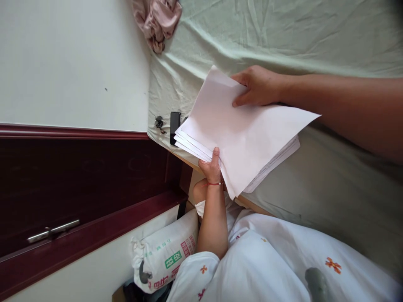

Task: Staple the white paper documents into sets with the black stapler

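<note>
My left hand (211, 168), with a red string bracelet at its wrist, grips the near left edge of a stack of white paper sheets (192, 147). Its thumb lies on top; its other fingers are hidden beneath. My right hand (256, 87) reaches in from the right and pinches the far edge of the blank top sheet (239, 126), thumb on its face. That sheet is curved and turned at an angle to those under it. Lines of print show on lower sheets at the right. The stack is held over the bed's edge.
A pale green bedsheet (299, 46) covers the bed. A black phone-like object (175, 126) and a small dark bunch (159, 122) lie near the wall. Pink cloth (162, 19) is crumpled behind. A dark red door (78, 176) and a printed white sack (166, 251) stand at left.
</note>
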Demonstrator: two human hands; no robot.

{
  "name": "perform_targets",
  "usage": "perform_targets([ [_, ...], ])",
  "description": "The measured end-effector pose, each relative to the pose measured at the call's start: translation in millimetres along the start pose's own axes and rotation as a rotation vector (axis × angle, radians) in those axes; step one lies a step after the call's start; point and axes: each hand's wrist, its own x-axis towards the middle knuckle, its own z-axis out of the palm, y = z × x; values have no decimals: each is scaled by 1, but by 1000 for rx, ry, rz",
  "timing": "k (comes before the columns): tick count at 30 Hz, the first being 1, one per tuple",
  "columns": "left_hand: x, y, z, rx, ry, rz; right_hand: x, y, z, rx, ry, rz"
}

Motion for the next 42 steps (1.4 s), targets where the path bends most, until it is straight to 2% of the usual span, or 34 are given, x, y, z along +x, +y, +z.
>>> perform_targets([
  [11,1,-11,0,136,4,36,0,2,-1,16,-21,-37],
  [16,0,-4,2,59,41,23,5,11,2,-23,-8,-58],
  [19,2,3,1,-51,117,-9,10,17,6,14,-27,-77],
  [27,24,34,-14,-342,387,-124,25,44,14,305,-38,-128],
  [29,33,44,-16,-368,409,-161,26,47,15,373,-73,-127],
  [32,44,59,-12,-393,378,-191,24,46,14,486,-136,-116],
  [37,54,76,8,-450,358,-148,14,30,10,601,-281,-15],
  [42,56,88,30,-337,331,-118,7,17,2,624,-455,87],
])
